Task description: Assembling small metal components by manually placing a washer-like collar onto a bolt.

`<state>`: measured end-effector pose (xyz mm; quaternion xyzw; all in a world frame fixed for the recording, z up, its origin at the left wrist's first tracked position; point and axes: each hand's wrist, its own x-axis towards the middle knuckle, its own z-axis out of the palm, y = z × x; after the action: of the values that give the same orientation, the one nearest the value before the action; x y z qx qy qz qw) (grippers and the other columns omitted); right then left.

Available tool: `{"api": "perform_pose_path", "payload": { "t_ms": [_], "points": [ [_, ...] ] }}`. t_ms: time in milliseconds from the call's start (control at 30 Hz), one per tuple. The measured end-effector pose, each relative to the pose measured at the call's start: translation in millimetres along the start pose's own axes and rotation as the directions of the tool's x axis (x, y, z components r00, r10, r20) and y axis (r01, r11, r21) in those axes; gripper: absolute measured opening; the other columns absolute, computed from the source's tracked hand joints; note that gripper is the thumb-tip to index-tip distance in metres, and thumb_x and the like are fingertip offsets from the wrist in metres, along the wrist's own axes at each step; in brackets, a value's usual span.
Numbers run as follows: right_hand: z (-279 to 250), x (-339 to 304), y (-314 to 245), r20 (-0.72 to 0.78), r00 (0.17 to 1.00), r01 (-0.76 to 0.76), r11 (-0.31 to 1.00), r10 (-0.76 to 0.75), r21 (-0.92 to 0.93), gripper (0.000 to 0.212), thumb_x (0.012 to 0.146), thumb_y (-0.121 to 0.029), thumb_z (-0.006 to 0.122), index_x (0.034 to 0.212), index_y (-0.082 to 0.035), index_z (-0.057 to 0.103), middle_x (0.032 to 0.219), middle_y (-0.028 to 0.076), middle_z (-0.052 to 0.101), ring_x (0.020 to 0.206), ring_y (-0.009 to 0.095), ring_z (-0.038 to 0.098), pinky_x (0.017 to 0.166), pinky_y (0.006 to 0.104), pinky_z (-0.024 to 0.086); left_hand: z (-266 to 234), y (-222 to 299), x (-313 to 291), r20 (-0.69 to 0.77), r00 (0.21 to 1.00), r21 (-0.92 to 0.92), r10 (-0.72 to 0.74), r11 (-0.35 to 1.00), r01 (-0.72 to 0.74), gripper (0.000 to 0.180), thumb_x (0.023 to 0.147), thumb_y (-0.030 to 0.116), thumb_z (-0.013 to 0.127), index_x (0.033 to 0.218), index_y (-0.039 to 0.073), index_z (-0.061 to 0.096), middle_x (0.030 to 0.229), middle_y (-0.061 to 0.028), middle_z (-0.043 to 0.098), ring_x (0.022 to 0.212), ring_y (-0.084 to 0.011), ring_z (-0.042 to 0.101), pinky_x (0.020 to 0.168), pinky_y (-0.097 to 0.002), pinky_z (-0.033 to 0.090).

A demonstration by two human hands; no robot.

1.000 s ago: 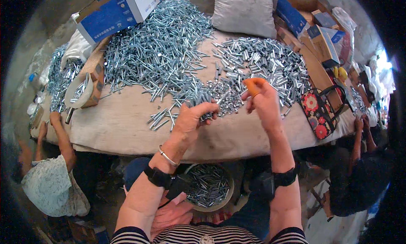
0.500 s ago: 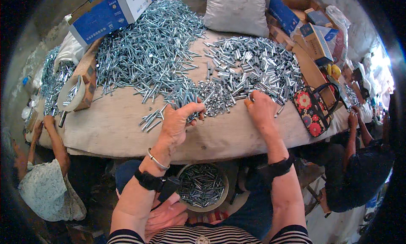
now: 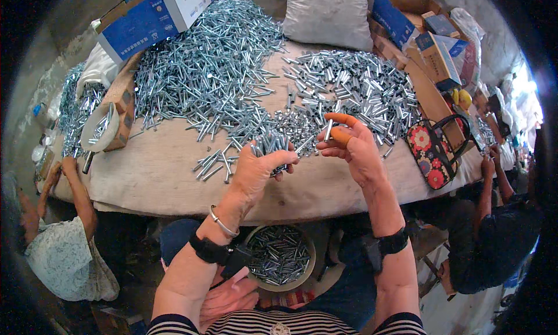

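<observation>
My left hand (image 3: 258, 169) is closed around a bunch of silvery bolts (image 3: 271, 144), their ends sticking up past the thumb. Between the fingers of my right hand (image 3: 361, 152) is a short metal sleeve (image 3: 328, 130); orange covers wrap some of those fingertips. Both hands hover over the near part of the cloth-covered table (image 3: 157, 172). Just beyond them lies a heap of small nuts (image 3: 290, 126). A large mound of long bolts (image 3: 203, 67) rises at the far left, and a spread of metal sleeves (image 3: 363, 88) lies at the far right.
Below the table edge, a basin (image 3: 314, 259) holds assembled-looking metal pieces. A floral bag (image 3: 427, 155) sits right. Blue-white cartons (image 3: 139, 36) and a stuffed white sack (image 3: 327, 18) stand behind. Co-workers' hands (image 3: 70, 167) work at the left and right ends.
My right hand has lifted from the edge of the sleeve pile, moved slightly left and turned, now showing a sleeve in its fingers. My left hand has shifted a little right with its bolts.
</observation>
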<state>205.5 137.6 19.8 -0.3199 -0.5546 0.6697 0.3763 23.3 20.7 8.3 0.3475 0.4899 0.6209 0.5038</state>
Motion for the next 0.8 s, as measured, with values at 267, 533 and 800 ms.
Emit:
{"api": "perform_pose_path", "payload": {
  "t_ms": [267, 533, 800],
  "points": [
    [10, -7, 0, 0.102, 0.994, 0.008, 0.99, -0.023, 0.14, 0.045, 0.086, -0.012, 0.063, 0.125, 0.003, 0.046, 0.094, 0.014, 0.066, 0.083, 0.022, 0.067, 0.069, 0.0285, 0.057, 4, 2, 0, 0.013, 1.0, 0.036, -0.021, 0.999, 0.02, 0.016, 0.074, 0.012, 0.071, 0.087, 0.006, 0.064, 0.073, -0.0013, 0.066, 0.062, -0.0091, 0.06, 0.051, -0.0217, 0.041],
    [11, -8, 5, 0.023, 0.978, 0.205, 0.945, -0.206, -0.254, 0.03, 0.085, 0.0, 0.056, 0.115, -0.003, 0.06, 0.093, 0.009, 0.066, 0.076, 0.016, 0.061, 0.07, 0.0263, 0.049, -2, 5, 1, -0.021, 1.0, 0.042, -0.003, 0.999, 0.004, 0.015, 0.073, 0.012, 0.071, 0.086, 0.006, 0.064, 0.072, -0.0007, 0.065, 0.061, -0.0089, 0.06, 0.05, -0.0218, 0.041],
    [21, -17, 3, 0.219, 0.814, 0.528, 0.53, -0.538, -0.664, 0.034, 0.08, 0.007, 0.053, 0.1, -0.013, 0.072, 0.087, 0.006, 0.064, 0.085, 0.022, 0.055, 0.077, 0.0325, 0.045, -7, 8, 2, 0.005, 0.998, 0.068, -0.07, 0.995, 0.069, 0.012, 0.073, 0.01, 0.07, 0.083, 0.006, 0.064, 0.07, -0.0013, 0.065, 0.059, -0.0093, 0.059, 0.049, -0.0218, 0.04]
  ]
}}
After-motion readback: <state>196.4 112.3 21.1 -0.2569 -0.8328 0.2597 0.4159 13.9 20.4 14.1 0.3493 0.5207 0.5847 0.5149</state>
